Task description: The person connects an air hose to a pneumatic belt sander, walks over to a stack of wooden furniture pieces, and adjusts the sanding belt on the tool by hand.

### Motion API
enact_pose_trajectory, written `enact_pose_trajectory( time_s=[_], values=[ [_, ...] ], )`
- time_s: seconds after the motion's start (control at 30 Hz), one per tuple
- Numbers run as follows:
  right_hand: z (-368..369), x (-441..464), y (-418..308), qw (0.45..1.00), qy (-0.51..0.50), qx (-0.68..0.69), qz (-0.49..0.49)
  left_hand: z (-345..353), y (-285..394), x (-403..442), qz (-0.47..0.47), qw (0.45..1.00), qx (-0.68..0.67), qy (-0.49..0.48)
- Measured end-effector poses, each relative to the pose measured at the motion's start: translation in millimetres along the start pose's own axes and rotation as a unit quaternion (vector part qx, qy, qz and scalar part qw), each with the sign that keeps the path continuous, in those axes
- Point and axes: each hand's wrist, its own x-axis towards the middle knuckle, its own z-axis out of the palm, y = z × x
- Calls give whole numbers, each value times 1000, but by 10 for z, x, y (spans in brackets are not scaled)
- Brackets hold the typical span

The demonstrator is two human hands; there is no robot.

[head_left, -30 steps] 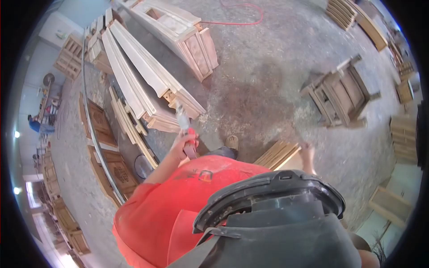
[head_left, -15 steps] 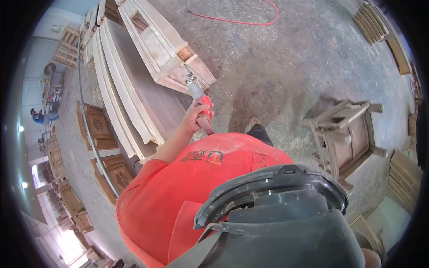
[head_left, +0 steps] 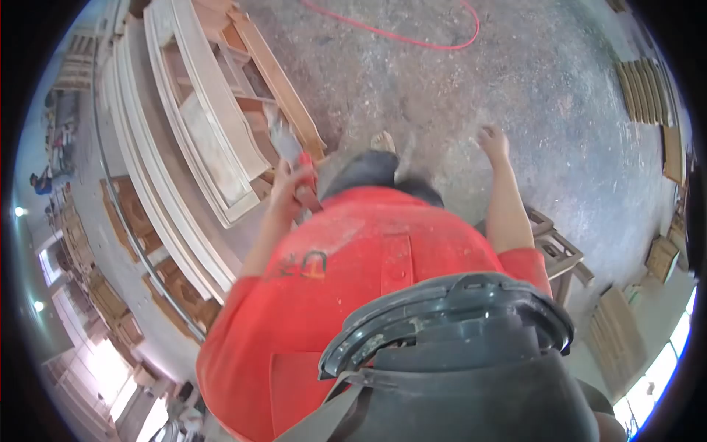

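My left hand point(head_left: 289, 184) is closed round a hand tool with a red grip and a grey, metallic front end point(head_left: 284, 140); its exact kind is blurred. The tool's front end lies close to the end of a pale wooden cabinet frame point(head_left: 210, 147), and I cannot tell whether they touch. Out over the floor on the right, my right hand point(head_left: 495, 141) hangs with loose, slightly blurred fingers and nothing visible in it.
Long pale wooden panels point(head_left: 136, 155) lie left of the frame. Carved brown doors point(head_left: 132, 210) stand beyond a grey pipe point(head_left: 147, 261). A red hose point(head_left: 398, 37) curves across the floor. A wooden stool-like frame point(head_left: 556, 254) is at right. Far left is another person point(head_left: 40, 182).
My right arm has come into view, stretched forward. A foot is now ahead of my body. The cabinet frame and panels have shifted left in view, with the tool still in my left hand.
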Motion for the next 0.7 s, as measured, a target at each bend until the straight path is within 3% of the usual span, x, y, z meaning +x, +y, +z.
enact_pose_trajectory(
  time_s=[0.1, 0.23, 0.3, 0.33, 0.37, 0.43, 0.5, 0.57, 0.63, 0.7],
  values=[
    [262, 486, -736, 975, -116, -140, -131, 472, 668, 502, 64, 996, 60, -17],
    [501, 1377, -1324, 965, -185, -158, -93, 760, 1300, 1251, 55, 995, 75, -30],
    [596, 1940, -1465, 951, -235, -190, -59, 770, 1439, 1776, -130, 986, -102, -17],
    [694, 2190, -1407, 947, -252, -192, -49, 960, 1585, 1869, -88, 996, 25, 22],
    [815, 2559, -1418, 937, -261, -228, -34, 1089, 1609, 2003, -94, 995, 23, 32],
    [1102, 3425, -1578, 928, -269, -256, -26, 1246, 1702, 2449, 16, 992, -125, 28],
    [1365, 4094, -1641, 896, -299, -314, -93, 1239, 1857, 3034, -6, 985, -174, -6],
    [1687, 4673, -1832, 888, -315, -325, -84, 1150, 1919, 3467, -98, 952, -291, 0],
    [2158, 5247, -2035, 882, -321, -336, -82, 1245, 1971, 3827, -110, 940, -307, 103],
    [2771, 5797, -2078, 869, -360, -322, -108, 1416, 2050, 4272, -86, 925, -347, 132]
  ],
)
